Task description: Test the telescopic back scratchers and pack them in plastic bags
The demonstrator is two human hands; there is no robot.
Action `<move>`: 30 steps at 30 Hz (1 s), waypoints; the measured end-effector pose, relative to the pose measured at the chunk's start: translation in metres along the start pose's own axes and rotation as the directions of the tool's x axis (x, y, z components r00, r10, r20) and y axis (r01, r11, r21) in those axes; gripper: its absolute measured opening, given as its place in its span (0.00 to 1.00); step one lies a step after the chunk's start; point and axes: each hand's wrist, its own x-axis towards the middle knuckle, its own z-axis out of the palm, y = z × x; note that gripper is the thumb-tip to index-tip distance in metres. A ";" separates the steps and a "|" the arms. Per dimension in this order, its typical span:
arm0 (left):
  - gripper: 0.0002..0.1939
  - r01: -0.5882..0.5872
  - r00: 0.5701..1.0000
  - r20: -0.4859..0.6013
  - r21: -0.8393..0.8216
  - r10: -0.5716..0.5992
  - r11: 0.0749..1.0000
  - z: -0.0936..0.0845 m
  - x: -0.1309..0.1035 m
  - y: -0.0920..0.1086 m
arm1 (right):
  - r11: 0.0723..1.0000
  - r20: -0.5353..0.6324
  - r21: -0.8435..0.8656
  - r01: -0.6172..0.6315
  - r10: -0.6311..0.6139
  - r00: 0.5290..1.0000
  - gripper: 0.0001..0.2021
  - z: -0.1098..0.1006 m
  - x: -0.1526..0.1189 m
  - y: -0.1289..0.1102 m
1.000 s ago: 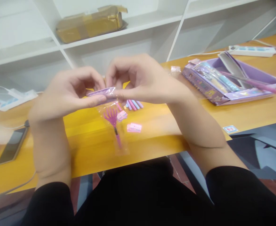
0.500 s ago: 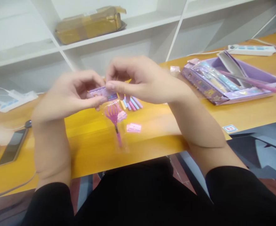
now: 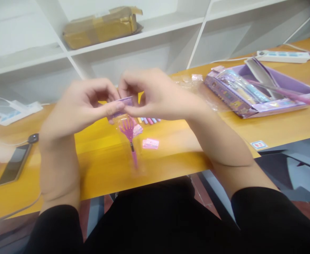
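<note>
Between my two hands is a small purple printed header card (image 3: 124, 101), partly hidden by the fingers. My left hand (image 3: 87, 100) pinches its left side with thumb and fingers. My right hand (image 3: 152, 93) closes on its right side, thumb near the left thumb. Below the card hangs a clear plastic sleeve holding a pink hand-shaped back scratcher (image 3: 128, 131) with a dark-and-pink handle. Small pink printed cards (image 3: 151, 143) lie on the table beside it. Behind my fingers are several pastel sticks (image 3: 151, 120), mostly covered by my right hand.
At the right sits an open purple box (image 3: 284, 102) with wrapped pens inside. Crumpled clear wrappers (image 3: 193, 83) lie near it. Power strips (image 3: 284, 56) stand at both sides, and a phone (image 3: 15, 164) lies left. A taped parcel (image 3: 102, 28) rests on the white shelf.
My right hand has moved slightly down and left, its thumb closer to the left thumb. The purple card has tilted and shows less of its face; the pastel sticks are more covered.
</note>
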 end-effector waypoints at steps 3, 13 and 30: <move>0.15 0.014 1.000 -0.012 0.027 -0.014 1.000 0.003 -0.002 0.003 | 1.000 0.006 -0.017 0.010 -0.010 1.000 0.12 0.003 0.000 0.001; 0.13 0.021 0.999 -0.039 0.066 -0.019 0.998 0.002 -0.003 0.003 | 0.994 0.087 -0.082 0.071 -0.064 0.994 0.12 0.001 -0.001 0.000; 0.25 0.061 0.998 0.008 0.016 -0.061 0.998 -0.010 -0.009 -0.003 | 1.000 0.130 -0.016 -0.009 0.011 0.991 0.11 -0.012 0.000 0.004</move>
